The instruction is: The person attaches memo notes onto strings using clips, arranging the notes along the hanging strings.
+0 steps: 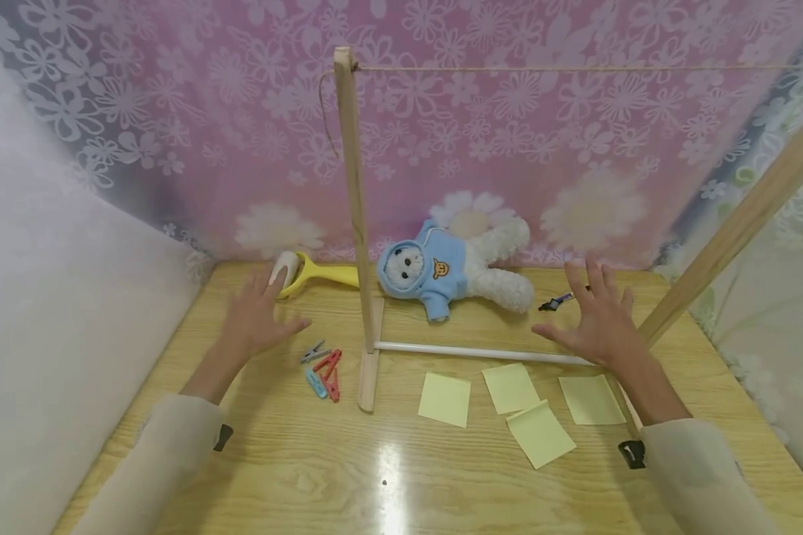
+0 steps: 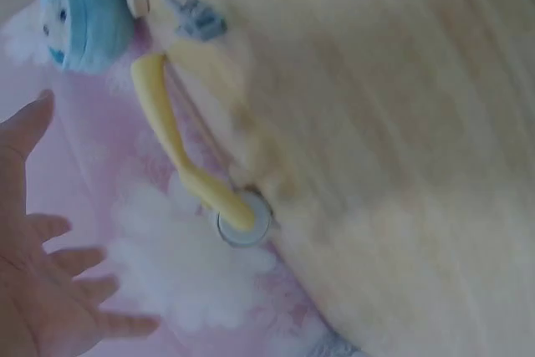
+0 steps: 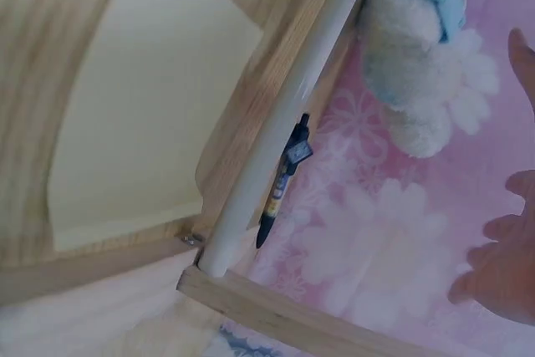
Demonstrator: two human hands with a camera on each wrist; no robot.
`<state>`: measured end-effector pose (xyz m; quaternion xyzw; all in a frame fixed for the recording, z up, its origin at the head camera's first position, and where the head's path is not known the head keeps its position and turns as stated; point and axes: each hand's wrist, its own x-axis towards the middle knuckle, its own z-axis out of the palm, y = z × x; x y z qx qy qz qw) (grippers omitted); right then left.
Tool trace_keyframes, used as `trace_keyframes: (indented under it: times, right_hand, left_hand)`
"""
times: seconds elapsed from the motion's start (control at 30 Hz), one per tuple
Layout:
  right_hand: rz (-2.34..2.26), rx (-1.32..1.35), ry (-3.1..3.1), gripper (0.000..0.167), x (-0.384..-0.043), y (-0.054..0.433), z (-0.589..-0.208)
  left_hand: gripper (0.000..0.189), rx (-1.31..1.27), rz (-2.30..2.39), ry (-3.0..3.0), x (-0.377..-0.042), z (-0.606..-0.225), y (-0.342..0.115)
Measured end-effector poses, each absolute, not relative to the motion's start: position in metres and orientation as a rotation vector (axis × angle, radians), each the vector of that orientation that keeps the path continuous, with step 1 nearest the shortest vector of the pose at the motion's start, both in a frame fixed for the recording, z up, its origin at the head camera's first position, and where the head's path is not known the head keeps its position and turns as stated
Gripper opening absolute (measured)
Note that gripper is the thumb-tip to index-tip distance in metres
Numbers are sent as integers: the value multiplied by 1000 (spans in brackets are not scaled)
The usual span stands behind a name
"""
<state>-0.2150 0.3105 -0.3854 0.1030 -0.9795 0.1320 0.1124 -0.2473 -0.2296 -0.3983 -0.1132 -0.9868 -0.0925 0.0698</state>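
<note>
My left hand [image 1: 250, 316] is held over the left of the table with fingers spread and nothing in it. Beyond it lies a yellow-handled lint roller [image 1: 328, 275] with a white roll. Several clothespins [image 1: 323, 369], red, blue and grey, lie to its right. My right hand [image 1: 601, 319], also spread and holding nothing, hovers near the right post of a wooden frame. A dark pen [image 1: 555, 302] lies just left of its fingers; the right wrist view shows the pen [image 3: 284, 181] behind the white bar. Between the hands a white plush toy [image 1: 442, 269] in a blue hoodie lies on its back.
A wooden post [image 1: 355, 200] and a slanted right post [image 1: 743, 223] carry a thin string [image 1: 575, 69]. A white bar [image 1: 475, 351] joins them low down. Several yellow sticky notes [image 1: 444, 399] lie in front of the bar. Floral cloth [image 1: 241, 134] hangs behind the table.
</note>
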Motion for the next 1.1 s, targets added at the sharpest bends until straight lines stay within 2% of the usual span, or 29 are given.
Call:
trace_keyframes:
  times: [0.2, 0.37, 0.8, 0.97, 1.03, 1.1]
  right_hand:
    - [573, 359, -2916, 102, -190, 296, -393]
    - [618, 358, -2987, 86, -175, 288, -400]
    - [798, 383, -3144, 50, -173, 274, -417]
    - [868, 296, -3210, 31, -174, 268, -423]
    - [889, 268, -3233, 30, -174, 266, -427]
    - [897, 267, -3232, 35, -174, 265, -429]
  left_hand:
    - [93, -436, -419, -3105, -240, -415, -218]
    - [79, -509, -500, -3144, -238, -426, -210]
    - [56, -549, -654, -3174, -245, -445, -202]
    - [47, -581, -714, -3171, -247, -447, -200]
    - [45, -571, -717, -3182, -247, -447, -199]
    - [43, -570, -714, -3191, -247, -448, -199]
